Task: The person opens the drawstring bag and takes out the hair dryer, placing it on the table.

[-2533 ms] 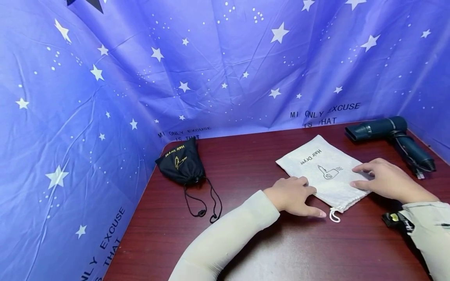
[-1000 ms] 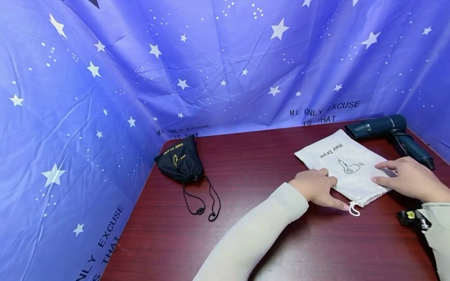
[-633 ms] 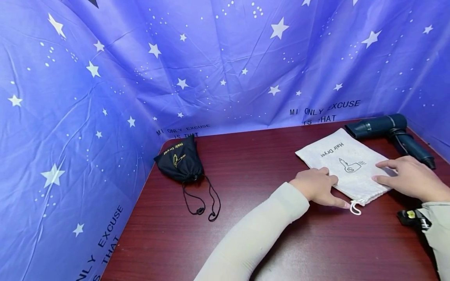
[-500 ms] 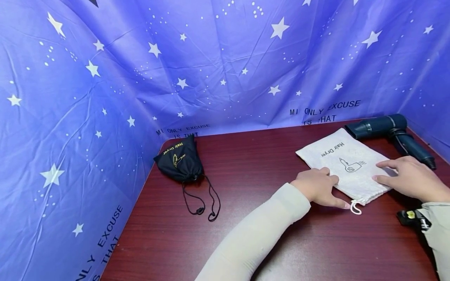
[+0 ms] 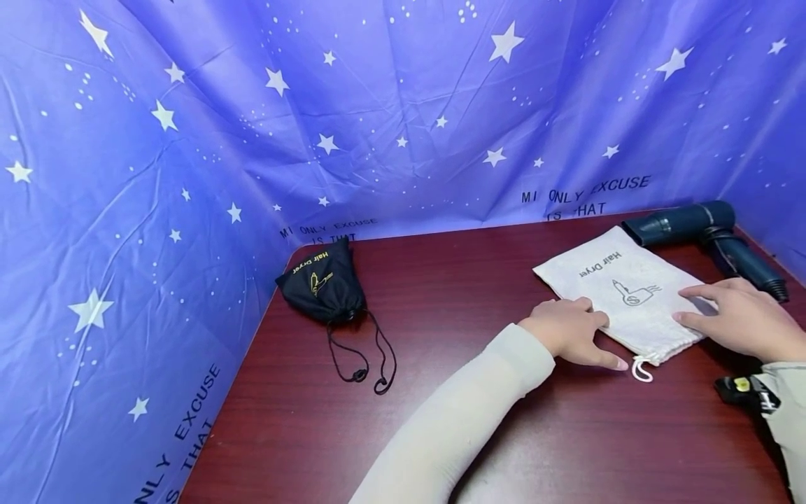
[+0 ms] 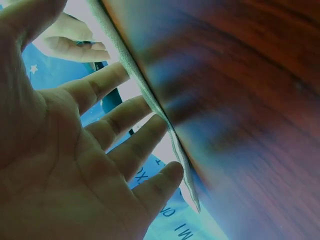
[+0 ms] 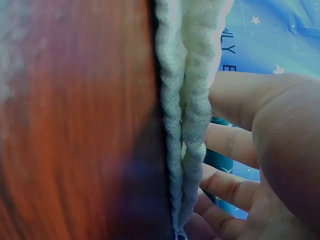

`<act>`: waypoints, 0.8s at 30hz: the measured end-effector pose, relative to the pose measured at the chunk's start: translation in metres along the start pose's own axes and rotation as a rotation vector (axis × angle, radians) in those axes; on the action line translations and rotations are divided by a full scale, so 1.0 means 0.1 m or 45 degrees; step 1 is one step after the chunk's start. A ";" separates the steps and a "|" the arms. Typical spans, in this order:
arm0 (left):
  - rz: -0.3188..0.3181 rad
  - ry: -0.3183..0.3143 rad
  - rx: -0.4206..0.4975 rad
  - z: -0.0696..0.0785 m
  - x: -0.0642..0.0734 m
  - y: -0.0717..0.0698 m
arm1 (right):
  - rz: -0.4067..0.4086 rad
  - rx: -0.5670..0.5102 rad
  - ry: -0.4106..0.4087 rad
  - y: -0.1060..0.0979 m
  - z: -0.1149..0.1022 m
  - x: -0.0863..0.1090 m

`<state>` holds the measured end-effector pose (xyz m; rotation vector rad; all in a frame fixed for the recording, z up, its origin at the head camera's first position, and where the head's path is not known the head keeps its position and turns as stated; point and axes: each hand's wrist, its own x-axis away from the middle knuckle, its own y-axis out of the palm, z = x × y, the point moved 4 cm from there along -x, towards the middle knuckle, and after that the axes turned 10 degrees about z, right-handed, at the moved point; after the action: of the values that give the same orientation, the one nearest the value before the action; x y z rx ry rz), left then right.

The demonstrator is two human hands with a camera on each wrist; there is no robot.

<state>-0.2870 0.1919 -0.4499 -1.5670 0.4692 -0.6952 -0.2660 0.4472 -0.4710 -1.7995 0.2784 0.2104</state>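
A flat white drawstring bag [image 5: 585,280] printed "Hair Dryer" lies on the table at the right. My left hand [image 5: 569,332] touches its near left edge with spread fingers; in the left wrist view the fingertips meet the bag's edge [image 6: 127,60]. On the opposite side, my right hand [image 5: 743,318] rests thumb and fingertips on the cloth. The gathered mouth [image 7: 197,120] shows slightly parted in the right wrist view. Beyond the bag lies a dark teal hair dryer [image 5: 686,222], its handle partly behind my right hand.
A black drawstring bag [image 5: 324,280], also marked "Hair Dryer", sits at the far left with its cords [image 5: 380,357] trailing forward. Blue star-patterned cloth [image 5: 409,119] walls the back and sides of the dark red table [image 5: 302,434].
Both hands and the white bag have shifted right and away, so the bag lies closer to the hair dryer. During the last second they hold almost still; the view tilts slightly.
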 end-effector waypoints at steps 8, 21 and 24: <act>0.060 0.155 0.158 -0.26 -0.01 0.10 | 0.000 -0.024 -0.020 0.04 0.00 0.02; 0.383 -0.167 0.307 -1.79 0.73 -0.18 | 0.107 -0.154 -0.145 -0.20 -0.50 -0.13; 0.404 -0.236 0.347 -2.08 0.90 -0.24 | 0.114 -0.147 -0.216 -0.24 -0.72 -0.19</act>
<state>-0.3643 -0.0185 -0.4073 -1.2500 0.4514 -0.3497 -0.2771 0.3846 -0.4255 -1.8716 0.2304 0.4480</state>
